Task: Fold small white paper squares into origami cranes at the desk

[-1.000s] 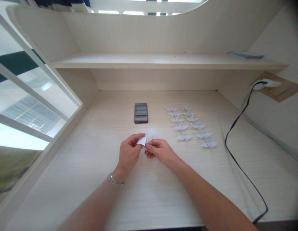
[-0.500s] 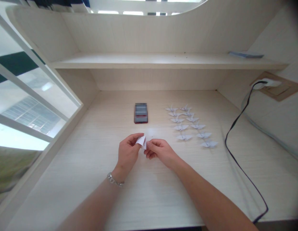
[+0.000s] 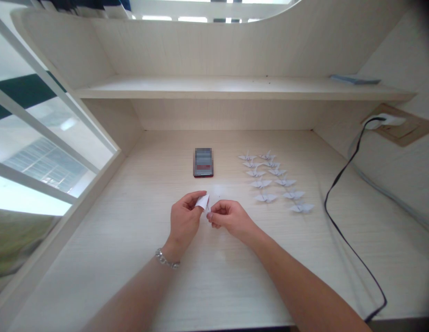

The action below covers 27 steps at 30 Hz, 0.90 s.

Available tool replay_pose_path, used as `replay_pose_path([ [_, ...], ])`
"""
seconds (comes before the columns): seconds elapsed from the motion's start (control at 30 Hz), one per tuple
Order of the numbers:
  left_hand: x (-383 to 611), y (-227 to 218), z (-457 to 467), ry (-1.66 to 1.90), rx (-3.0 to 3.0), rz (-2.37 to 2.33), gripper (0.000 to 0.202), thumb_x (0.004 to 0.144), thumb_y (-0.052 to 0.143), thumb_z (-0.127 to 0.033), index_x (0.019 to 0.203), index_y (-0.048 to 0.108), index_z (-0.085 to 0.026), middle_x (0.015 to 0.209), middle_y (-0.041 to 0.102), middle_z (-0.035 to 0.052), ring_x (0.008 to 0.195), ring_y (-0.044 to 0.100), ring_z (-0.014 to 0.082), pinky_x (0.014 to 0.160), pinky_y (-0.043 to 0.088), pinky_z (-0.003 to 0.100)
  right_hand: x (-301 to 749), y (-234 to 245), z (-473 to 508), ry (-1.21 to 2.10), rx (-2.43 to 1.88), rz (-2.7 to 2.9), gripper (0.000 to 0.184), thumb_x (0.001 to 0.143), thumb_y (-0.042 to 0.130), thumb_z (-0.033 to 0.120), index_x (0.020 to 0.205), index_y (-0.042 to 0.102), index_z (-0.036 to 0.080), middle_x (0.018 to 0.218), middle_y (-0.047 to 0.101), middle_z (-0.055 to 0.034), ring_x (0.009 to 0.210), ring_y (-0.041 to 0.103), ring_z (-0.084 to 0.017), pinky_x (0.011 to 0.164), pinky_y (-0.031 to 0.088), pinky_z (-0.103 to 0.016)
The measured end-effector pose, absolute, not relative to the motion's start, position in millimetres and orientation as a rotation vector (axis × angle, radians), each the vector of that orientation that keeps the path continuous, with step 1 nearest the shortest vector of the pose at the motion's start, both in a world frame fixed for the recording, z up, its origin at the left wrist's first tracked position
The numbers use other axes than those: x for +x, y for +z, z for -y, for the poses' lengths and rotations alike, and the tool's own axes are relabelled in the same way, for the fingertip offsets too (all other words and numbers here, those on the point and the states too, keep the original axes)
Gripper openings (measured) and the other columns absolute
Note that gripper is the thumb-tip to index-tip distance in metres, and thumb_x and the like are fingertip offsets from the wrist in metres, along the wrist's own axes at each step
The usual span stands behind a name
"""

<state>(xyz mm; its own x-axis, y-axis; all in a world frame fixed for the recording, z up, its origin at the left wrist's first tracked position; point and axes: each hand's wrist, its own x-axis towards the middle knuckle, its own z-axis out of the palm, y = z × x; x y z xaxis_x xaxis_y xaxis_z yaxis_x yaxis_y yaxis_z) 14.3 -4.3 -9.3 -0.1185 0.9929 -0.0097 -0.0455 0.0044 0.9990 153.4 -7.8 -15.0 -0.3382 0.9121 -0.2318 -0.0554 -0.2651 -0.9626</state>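
Note:
A small piece of folded white paper [image 3: 202,201] is pinched between my left hand [image 3: 185,219] and my right hand [image 3: 229,216], just above the desk. Its upper part stands out from my left fingers, and its lower tip disappears among the fingertips of my right hand. Several white origami cranes [image 3: 270,180] lie in two columns on the desk, to the right of my hands. Farther back stands a dark smartphone [image 3: 203,162], its surface blurred out. Neither hand touches the cranes or the phone.
The pale wooden desk [image 3: 131,240] is backed by a shelf [image 3: 235,87] holding a flat blue item [image 3: 354,80]. A black cable [image 3: 339,216] runs from a wall socket [image 3: 390,122] over the right side. A window [image 3: 38,138] lines the left.
My right fingers sit slightly lower on the paper, and the right hand has drawn a little away from it. My left hand and the paper have barely moved.

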Motion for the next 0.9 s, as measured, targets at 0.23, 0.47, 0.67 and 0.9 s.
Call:
replay_pose_path([
  [0.23,10.8,-6.4,2.2,1.386,1.092,-1.299,0.032,0.063,0.062,-0.013,0.095,0.065,-0.014,0.086,0.07,0.0057,0.074,0.063,0.0149,0.065,0.048,0.024,152.3,-10.2,11.0,1.783,-1.105,1.236,0.022,0.066,0.068,0.035,0.068,0.059,0.015,0.058,0.061,-0.0002,0.049,0.054,-0.009,0.052,0.043,-0.023],
  [0.47,15.3,-6.4,5.3,1.338,1.136,-1.289,0.03,0.063,0.061,-0.012,0.093,0.065,-0.014,0.084,0.07,0.0053,0.07,0.062,0.0139,0.063,0.048,0.023,152.2,-9.6,7.9,1.758,-1.11,1.155,0.029,0.07,0.062,0.043,0.069,0.058,0.015,0.061,0.062,-0.0013,0.049,0.055,-0.009,0.05,0.043,-0.022],
  [0.67,16.3,-8.3,5.5,1.337,1.135,-1.28,0.032,0.063,0.058,-0.008,0.093,0.065,-0.015,0.084,0.07,0.0047,0.071,0.062,0.0138,0.063,0.048,0.023,151.8,-13.9,8.4,1.676,-1.116,1.235,0.017,0.068,0.065,0.03,0.067,0.056,0.015,0.057,0.06,0.0002,0.049,0.055,-0.009,0.051,0.044,-0.023],
  [0.9,15.0,-9.4,5.4,1.354,1.14,-1.288,0.028,0.067,0.059,-0.012,0.094,0.065,-0.014,0.085,0.069,0.0054,0.073,0.062,0.014,0.064,0.048,0.023,152.4,-11.6,8.4,1.709,-1.123,1.239,0.011,0.065,0.065,0.024,0.065,0.059,0.015,0.056,0.06,-0.0001,0.049,0.055,-0.009,0.051,0.045,-0.023],
])
